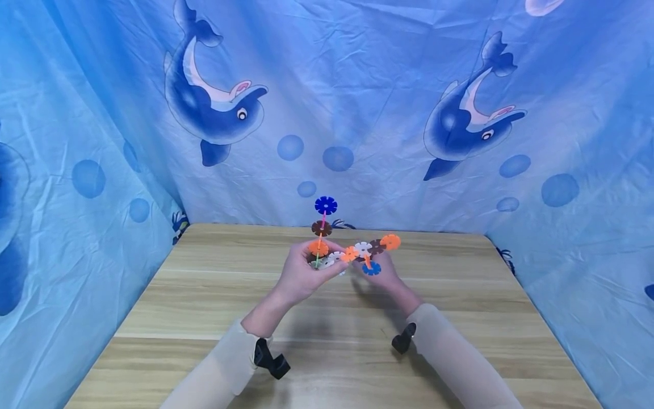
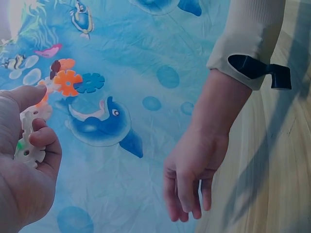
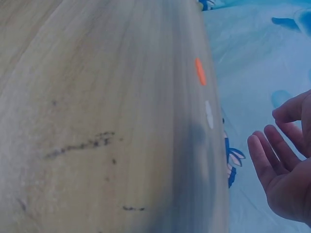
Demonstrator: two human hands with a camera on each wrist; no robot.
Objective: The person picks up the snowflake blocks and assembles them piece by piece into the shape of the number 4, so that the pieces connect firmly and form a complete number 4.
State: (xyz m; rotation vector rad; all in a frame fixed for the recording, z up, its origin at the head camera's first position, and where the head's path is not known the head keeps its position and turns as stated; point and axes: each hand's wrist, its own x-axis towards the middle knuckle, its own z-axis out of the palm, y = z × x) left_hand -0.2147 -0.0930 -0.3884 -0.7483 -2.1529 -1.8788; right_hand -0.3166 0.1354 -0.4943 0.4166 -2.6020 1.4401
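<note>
My left hand (image 1: pixel 301 272) grips a built chain of plastic snowflake discs, fingers and thumb round its white discs (image 2: pixel 31 141). From the hand a column rises with an orange disc (image 1: pixel 319 249), a brown disc (image 1: pixel 322 228) and a dark blue disc (image 1: pixel 326 205) on top. To the right the chain runs on through several orange, white and brown discs, ending in an orange disc (image 1: pixel 390 242); a blue disc (image 1: pixel 371 268) hangs below it. My right hand (image 2: pixel 194 165) is beside the chain, holding nothing, fingers loosely bent; in the head view the discs partly cover it.
Both hands are above a wooden table (image 1: pixel 327 363). A blue cloth (image 1: pixel 378 113) with printed dolphins hangs behind it and at both sides. By the table's edge in the right wrist view are a slim orange piece (image 3: pixel 200 72) and a slim white piece (image 3: pixel 209 114).
</note>
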